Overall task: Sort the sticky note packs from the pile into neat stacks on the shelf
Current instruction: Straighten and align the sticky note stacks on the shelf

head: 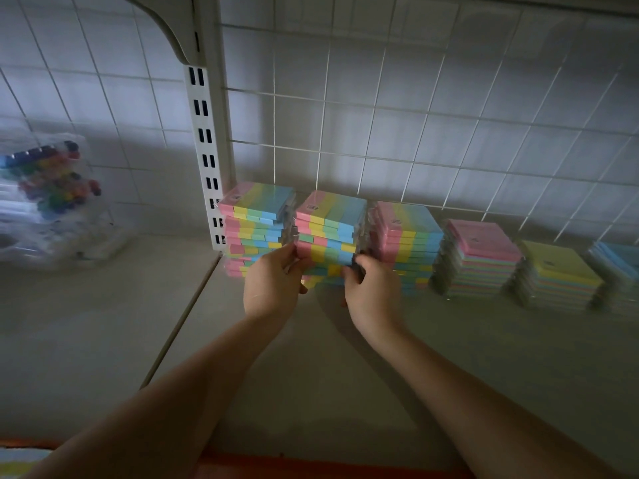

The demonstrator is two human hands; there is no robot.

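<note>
Several stacks of wrapped sticky note packs stand in a row along the back of the shelf (449, 357). The middle striped stack (330, 224) of pink, yellow, green and blue packs is held from both sides. My left hand (273, 281) grips its left edge, fingers curled round the lower packs. My right hand (370, 288) grips its right edge. A striped stack (256, 223) stands directly to the left and another striped stack (408, 240) directly to the right, both close against it.
Further right stand a pink-topped stack (480, 257), a yellow-topped stack (556, 274) and a blue-topped stack (619, 271). A white slotted upright (207, 157) and wire grid back (415, 115) bound the shelf. Clear packs of coloured markers (52, 188) lie on the left shelf.
</note>
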